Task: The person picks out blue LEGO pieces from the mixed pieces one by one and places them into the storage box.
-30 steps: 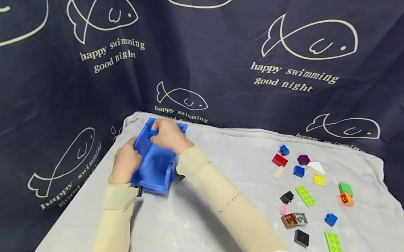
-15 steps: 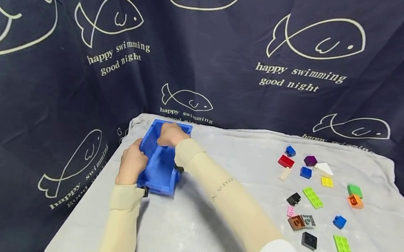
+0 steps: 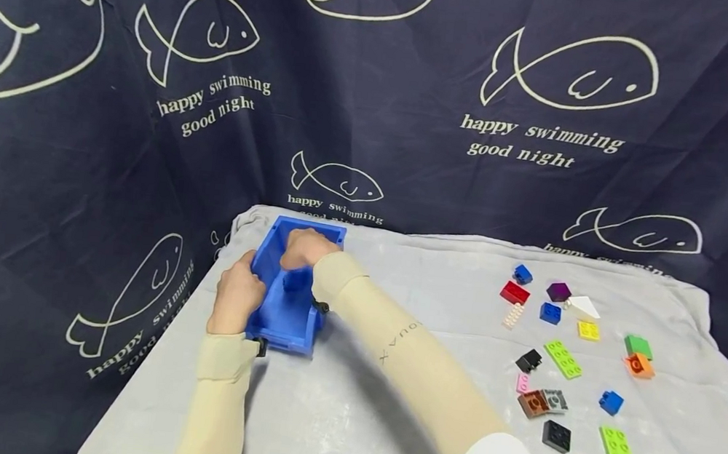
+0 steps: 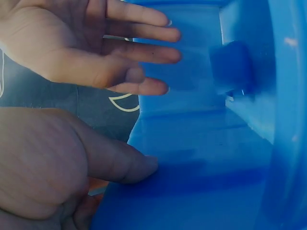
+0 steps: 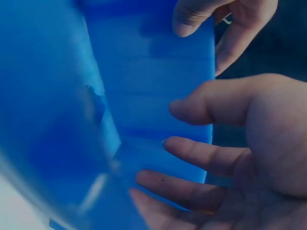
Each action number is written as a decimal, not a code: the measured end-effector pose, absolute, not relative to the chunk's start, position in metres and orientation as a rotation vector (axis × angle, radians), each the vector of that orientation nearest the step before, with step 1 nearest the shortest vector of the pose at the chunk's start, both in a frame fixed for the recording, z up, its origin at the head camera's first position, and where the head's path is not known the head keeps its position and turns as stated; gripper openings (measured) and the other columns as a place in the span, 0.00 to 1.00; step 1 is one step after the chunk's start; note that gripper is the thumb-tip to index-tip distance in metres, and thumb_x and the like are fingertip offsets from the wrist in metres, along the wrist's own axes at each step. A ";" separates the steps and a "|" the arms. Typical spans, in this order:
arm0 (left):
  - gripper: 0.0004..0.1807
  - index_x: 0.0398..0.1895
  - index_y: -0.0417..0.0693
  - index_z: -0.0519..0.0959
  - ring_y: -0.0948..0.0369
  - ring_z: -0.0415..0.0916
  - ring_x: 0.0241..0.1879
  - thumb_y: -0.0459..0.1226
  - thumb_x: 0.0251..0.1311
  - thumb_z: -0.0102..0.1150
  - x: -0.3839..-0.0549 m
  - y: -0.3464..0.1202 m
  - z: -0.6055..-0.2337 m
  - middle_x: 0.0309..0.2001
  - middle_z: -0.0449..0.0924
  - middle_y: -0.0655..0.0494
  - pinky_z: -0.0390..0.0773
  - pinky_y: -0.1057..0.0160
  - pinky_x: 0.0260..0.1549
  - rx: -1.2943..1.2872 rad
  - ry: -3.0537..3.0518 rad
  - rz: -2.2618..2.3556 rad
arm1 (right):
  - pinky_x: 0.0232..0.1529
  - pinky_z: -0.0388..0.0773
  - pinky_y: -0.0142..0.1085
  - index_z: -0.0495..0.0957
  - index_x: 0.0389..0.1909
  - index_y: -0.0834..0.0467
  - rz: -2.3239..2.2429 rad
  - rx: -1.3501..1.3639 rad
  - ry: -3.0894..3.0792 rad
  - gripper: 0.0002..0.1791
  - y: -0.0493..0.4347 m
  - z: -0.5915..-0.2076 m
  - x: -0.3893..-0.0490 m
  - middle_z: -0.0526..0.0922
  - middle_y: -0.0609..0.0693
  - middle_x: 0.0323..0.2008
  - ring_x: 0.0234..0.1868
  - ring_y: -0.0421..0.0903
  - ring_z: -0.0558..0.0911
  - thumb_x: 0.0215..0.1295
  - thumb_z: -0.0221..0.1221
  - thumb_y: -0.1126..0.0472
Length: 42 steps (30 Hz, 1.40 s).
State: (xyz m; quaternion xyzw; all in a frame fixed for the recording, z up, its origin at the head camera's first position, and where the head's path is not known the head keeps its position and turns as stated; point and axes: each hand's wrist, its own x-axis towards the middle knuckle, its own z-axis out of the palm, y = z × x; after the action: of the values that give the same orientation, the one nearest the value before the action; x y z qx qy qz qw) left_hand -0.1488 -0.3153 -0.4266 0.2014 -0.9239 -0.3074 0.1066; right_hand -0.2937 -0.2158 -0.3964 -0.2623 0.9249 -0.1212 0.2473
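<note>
Head view: the left hand [image 3: 239,294] is gripping the side wall of the blue bin [image 3: 282,314] — thumb pressing inside — while the right hand [image 3: 305,248] is reaching into it, fingers spread. The blue block [image 4: 232,68] is showing inside the bin, apart from those fingers.

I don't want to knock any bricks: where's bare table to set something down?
Bare cloth lies beyond the right sleeve, between the blue bin and the red brick. Another patch lies between the right sleeve and left sleeve, nearer than the bin. The right side is crowded with scattered bricks.
</note>
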 end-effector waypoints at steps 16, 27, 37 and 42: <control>0.31 0.72 0.44 0.70 0.29 0.77 0.56 0.28 0.63 0.43 -0.150 -0.314 -0.426 0.60 0.79 0.29 0.75 0.33 0.53 0.607 -2.738 -0.903 | 0.36 0.76 0.46 0.69 0.21 0.47 -0.324 -0.723 2.472 0.14 -0.221 -0.416 -0.314 0.76 0.46 0.30 0.37 0.46 0.79 0.56 0.62 0.48; 0.32 0.73 0.43 0.69 0.30 0.77 0.57 0.28 0.64 0.41 -0.150 -0.312 -0.425 0.61 0.78 0.28 0.75 0.33 0.54 0.621 -2.742 -0.898 | 0.29 0.66 0.34 0.69 0.22 0.50 -0.473 -0.981 2.559 0.14 -0.178 -0.345 -0.271 0.66 0.41 0.22 0.28 0.43 0.69 0.66 0.60 0.53; 0.31 0.74 0.42 0.67 0.29 0.75 0.59 0.29 0.66 0.41 -0.149 -0.312 -0.422 0.62 0.76 0.27 0.73 0.32 0.56 0.627 -2.752 -0.909 | 0.67 0.69 0.45 0.81 0.61 0.56 -0.576 -1.070 2.787 0.24 -0.139 -0.318 -0.273 0.85 0.50 0.57 0.60 0.52 0.79 0.65 0.60 0.53; 0.32 0.75 0.43 0.66 0.28 0.74 0.59 0.29 0.66 0.40 -0.148 -0.310 -0.423 0.63 0.74 0.26 0.73 0.32 0.56 0.641 -2.768 -0.909 | 0.71 0.64 0.48 0.77 0.66 0.53 -0.611 -0.976 2.855 0.26 -0.111 -0.310 -0.270 0.79 0.54 0.63 0.65 0.57 0.73 0.67 0.58 0.52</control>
State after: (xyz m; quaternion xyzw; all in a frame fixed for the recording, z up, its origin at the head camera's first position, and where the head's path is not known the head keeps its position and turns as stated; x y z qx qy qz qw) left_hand -0.1478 -0.3102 -0.4227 0.2141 -0.9250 -0.3037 0.0793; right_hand -0.2697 -0.1108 -0.3103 -0.3168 0.9270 -0.1984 0.0318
